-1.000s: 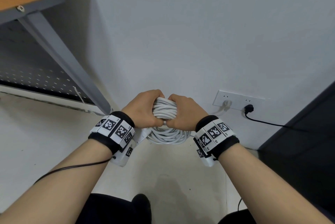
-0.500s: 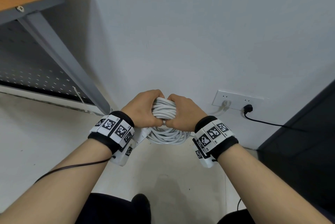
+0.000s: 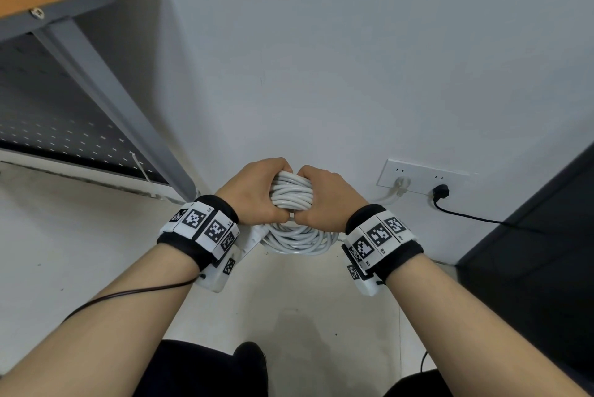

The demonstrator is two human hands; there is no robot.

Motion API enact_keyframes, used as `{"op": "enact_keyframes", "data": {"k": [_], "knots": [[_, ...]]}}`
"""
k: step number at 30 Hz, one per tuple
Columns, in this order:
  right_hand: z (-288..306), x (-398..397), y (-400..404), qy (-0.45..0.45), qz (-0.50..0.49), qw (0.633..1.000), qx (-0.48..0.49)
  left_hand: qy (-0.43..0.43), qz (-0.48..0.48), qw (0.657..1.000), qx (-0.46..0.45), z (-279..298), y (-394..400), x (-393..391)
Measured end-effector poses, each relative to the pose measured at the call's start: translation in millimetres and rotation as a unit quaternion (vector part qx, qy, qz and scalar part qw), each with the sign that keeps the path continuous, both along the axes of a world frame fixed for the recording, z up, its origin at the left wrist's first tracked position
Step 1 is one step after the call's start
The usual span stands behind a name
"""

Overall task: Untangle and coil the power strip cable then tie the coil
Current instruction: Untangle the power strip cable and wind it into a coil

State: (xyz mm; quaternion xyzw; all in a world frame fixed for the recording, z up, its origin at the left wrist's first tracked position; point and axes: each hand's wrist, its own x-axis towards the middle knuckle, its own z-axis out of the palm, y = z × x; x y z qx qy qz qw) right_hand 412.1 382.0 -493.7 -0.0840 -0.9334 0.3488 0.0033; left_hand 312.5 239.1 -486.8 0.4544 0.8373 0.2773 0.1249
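Observation:
A white power strip cable [image 3: 294, 236] is wound into a tight coil of several loops, held in the air in front of the wall. My left hand [image 3: 254, 194] grips the coil's left side and my right hand [image 3: 328, 200] grips its right side, thumbs nearly touching at the front. The lower loops hang free below both hands. A white piece, perhaps the power strip body [image 3: 254, 237], peeks out behind my left wrist; most of it is hidden. Both wrists wear black bands with printed marker tags.
A white wall socket plate [image 3: 421, 176] sits low on the wall to the right, with a white plug and a black plug [image 3: 440, 192] whose black cord runs right. A desk with a grey slanted leg [image 3: 106, 107] stands at left. Dark furniture [image 3: 540, 252] fills the right.
Both hands with the coil have shifted very slightly upward and left; the grip looks the same.

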Motion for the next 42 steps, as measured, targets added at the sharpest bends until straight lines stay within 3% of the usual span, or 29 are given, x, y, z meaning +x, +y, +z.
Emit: {"op": "enact_keyframes", "data": {"k": [16,23,31,33,35,38,42], "knots": [[1,0,0,0.004,-0.004,1.000,0.008,0.004,0.003,1.000,-0.005,-2,1,0],[2,7,5,0.020,-0.042,0.999,-0.002,0.057,-0.006,0.998,-0.023,-2,15,7],[3,8,12,-0.017,-0.049,0.999,-0.003,0.030,-0.014,0.999,-0.022,-4,25,3],[9,9,23,-0.044,-0.003,0.998,-0.033,0.039,-0.010,0.999,-0.014,-4,25,0],[13,12,41,-0.049,0.023,0.990,-0.133,0.047,0.002,0.999,-0.006,-3,23,-4],[8,14,83,0.000,-0.098,0.968,-0.231,0.036,0.016,0.999,0.001,-6,22,-8],[-21,10,135,-0.009,-0.300,0.928,-0.222,0.033,0.015,0.999,-0.005,-10,23,-10]]}}
